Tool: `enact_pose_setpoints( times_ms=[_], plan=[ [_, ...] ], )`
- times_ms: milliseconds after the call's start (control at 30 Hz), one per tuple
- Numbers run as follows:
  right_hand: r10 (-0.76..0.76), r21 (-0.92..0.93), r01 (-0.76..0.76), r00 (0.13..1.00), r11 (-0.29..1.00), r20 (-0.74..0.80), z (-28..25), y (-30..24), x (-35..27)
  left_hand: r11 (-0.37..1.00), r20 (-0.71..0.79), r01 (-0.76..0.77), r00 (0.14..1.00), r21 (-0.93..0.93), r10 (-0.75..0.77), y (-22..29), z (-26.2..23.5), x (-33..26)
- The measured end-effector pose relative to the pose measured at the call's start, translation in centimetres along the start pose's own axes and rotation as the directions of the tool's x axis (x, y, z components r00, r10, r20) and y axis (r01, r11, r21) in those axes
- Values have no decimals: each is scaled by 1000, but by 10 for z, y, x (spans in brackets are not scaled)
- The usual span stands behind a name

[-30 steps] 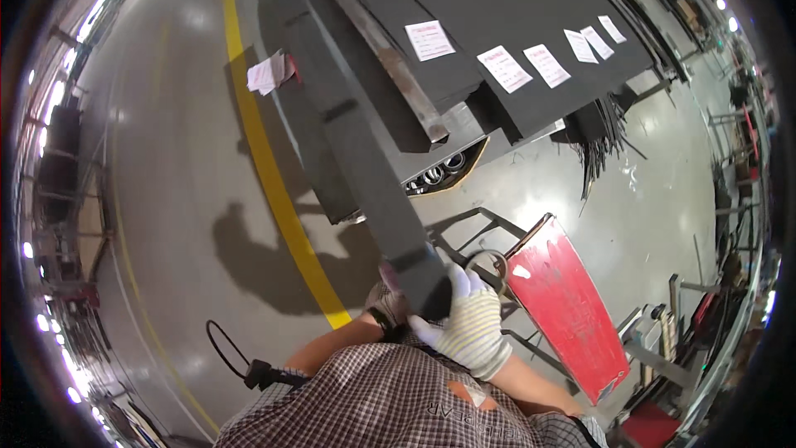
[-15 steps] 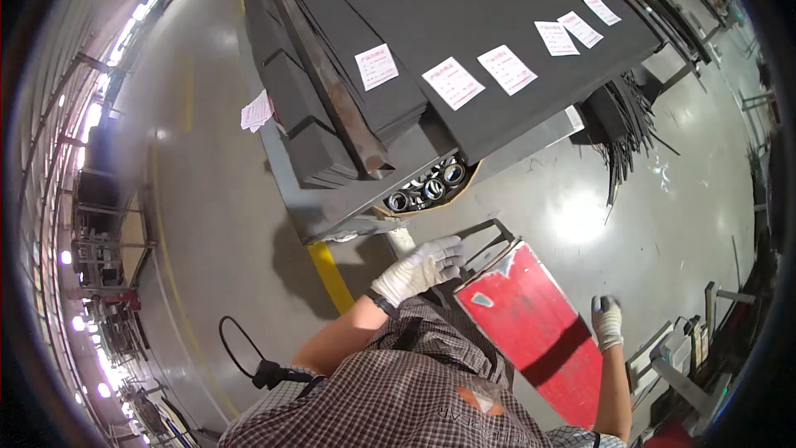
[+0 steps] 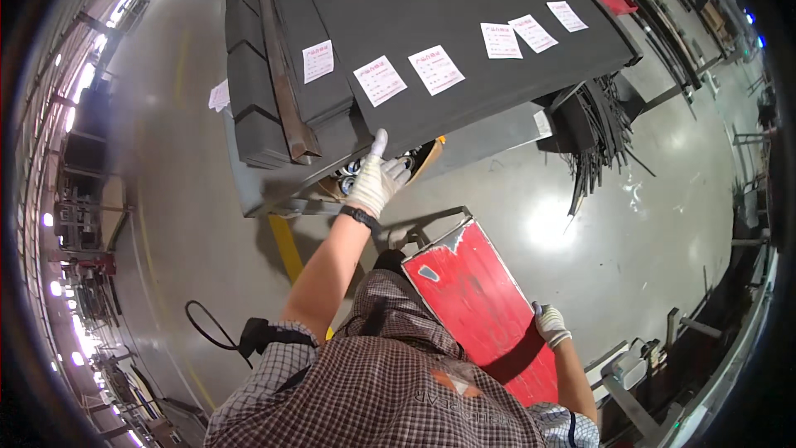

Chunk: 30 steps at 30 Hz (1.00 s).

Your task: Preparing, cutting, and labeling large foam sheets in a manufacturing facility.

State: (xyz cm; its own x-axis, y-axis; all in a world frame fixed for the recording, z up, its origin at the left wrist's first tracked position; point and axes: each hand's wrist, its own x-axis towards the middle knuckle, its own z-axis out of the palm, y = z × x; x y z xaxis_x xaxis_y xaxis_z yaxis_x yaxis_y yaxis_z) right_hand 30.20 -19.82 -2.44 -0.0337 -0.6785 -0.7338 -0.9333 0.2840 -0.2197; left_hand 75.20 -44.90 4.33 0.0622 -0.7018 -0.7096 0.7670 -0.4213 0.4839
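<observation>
1. I stand on a grey workshop floor with a yellow line running under me and racks of gear along the left wall.
2. Ahead of me, far, lies a big stack of dark sheets on a grey cart, with white slips laid across the top sheet.
3. At the left of the stack sits a shorter pile of dark strips with a rusty bar laid along it.
4. My left hand, in a white glove, reaches out to the near edge of the sheets, fingers spread wide, one finger pointing up against the edge. It grips nothing that I can see.
5. Just below that hand, under the sheets, is a cardboard box with round metal parts in it.
6. My right hand, also gloved, rests low on the right, touching the near right edge of the red panel. I cannot tell whether the fingers close round the edge or merely lie on it.
7. The red panel lies tilted beside me, on a metal frame, well apart from the stack.
8. As I judge it, no sheet is lifted yet: the stack looks whole and the slips undisturbed, so the handling of the sheets is only at its reach.
9. A bundle of thin dark offcuts hangs at the right end of the cart, untouched.
</observation>
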Motion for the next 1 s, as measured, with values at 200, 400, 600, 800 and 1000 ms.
enact_pose_setpoints(
  times_ms=[200, 400, 600, 800, 1000],
  plan=[
    [-193, -163, 199, 980, 966, 50, -45, -9, 42, 982, 2, 106, 994, -154, -107, 19, 8, 45],
    [-732, -464, 600, 337, 652, -592, -236, -248, 90, 988, -158, -42, 985, 150, 66, 21, 17, 31],
    [-840, -678, 501, 255, 538, -478, -286, -417, 175, 982, 36, 128, 992, -139, -124, 22, -6, 35],
    [-850, -707, 475, 235, 524, -472, -272, -424, 226, 1000, 62, -15, 998, 18, 14, 24, -4, 34],
    [-843, -707, 468, 197, 530, -501, -273, -416, 224, 981, 198, -49, 980, 190, 10, -15, 10, -24]
  ],
)
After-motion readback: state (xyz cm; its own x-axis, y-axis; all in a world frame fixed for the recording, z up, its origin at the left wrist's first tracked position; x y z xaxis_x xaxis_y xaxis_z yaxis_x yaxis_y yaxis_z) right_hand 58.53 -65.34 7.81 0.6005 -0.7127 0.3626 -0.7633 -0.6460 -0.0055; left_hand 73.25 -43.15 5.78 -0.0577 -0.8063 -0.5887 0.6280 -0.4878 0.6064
